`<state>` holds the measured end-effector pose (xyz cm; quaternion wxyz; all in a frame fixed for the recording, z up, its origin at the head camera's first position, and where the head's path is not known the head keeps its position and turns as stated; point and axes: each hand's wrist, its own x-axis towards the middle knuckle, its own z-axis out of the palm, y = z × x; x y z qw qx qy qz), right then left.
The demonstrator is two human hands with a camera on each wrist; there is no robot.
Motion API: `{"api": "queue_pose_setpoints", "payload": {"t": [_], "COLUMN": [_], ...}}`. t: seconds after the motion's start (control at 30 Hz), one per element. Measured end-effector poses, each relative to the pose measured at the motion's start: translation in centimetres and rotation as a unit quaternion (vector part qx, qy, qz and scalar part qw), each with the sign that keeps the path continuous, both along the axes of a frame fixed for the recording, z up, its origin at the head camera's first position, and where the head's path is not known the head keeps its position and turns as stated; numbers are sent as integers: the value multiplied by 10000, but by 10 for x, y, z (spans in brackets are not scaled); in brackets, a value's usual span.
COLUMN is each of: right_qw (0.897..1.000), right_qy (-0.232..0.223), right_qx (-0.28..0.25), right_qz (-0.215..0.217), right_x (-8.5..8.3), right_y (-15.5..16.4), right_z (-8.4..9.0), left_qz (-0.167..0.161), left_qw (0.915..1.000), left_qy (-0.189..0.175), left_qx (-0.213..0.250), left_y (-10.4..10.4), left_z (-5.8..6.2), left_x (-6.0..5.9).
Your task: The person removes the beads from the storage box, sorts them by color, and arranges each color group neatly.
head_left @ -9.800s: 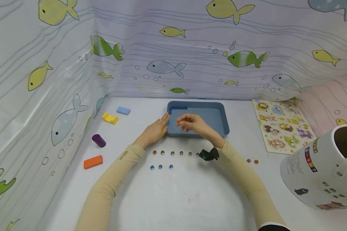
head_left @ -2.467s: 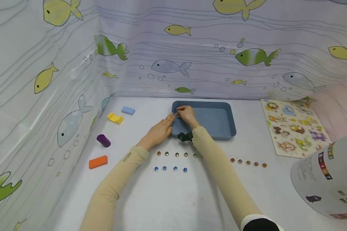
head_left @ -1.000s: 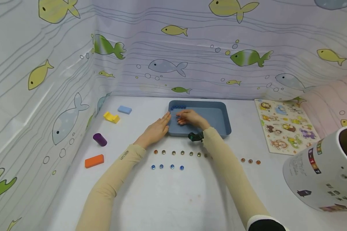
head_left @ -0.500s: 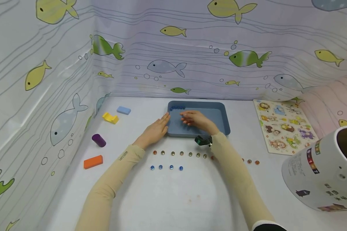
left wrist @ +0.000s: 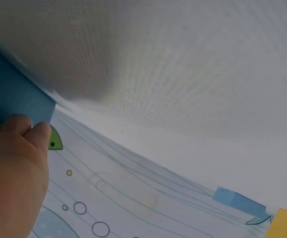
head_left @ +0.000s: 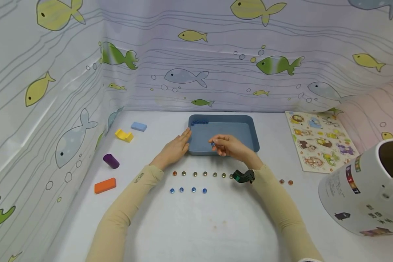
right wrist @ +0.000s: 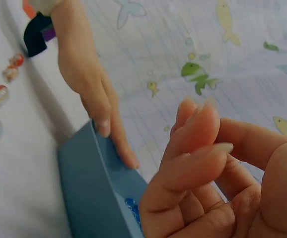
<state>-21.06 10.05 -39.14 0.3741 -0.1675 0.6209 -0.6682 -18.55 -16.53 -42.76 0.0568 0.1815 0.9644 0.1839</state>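
Orange block [head_left: 105,185] and purple cylinder [head_left: 111,161] sit far left on the worktop [head_left: 196,225]. Left hand [head_left: 174,148] lies flat, fingers straight, against the tray [head_left: 245,131] wall. Right hand [head_left: 230,146] hovers over the tray's near edge, its grip pinching a blue bead [head_left: 213,144].

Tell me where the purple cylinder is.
In the head view, the purple cylinder lies on the table's left side, between the orange block and yellow block.

Blue tray [head_left: 249,125] — fish-patterned curtain [head_left: 216,54]
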Motion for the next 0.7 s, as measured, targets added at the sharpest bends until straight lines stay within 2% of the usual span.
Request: {"api": "queue_pose_setpoints", "payload": {"t": [0.23,0.5,0.7], "right_qw": [9978,9895,9840], "right_qy": [171,672,645], "right_qx": [-137,493,681], "right_qz": [619,1180,1512], "right_x": [29,63,84], "right_y": [15,27,26], "right_z": [-8,-25,-40], "left_qz": [29,-8,-13], "left_qw": [10000,10000,9999], "left_qy": [-47,-64,-58], "left_qx": [8,48,87], "left_y": [1,0,0], "left_z": [2,0,2], "left_x": [2,1,2]}}
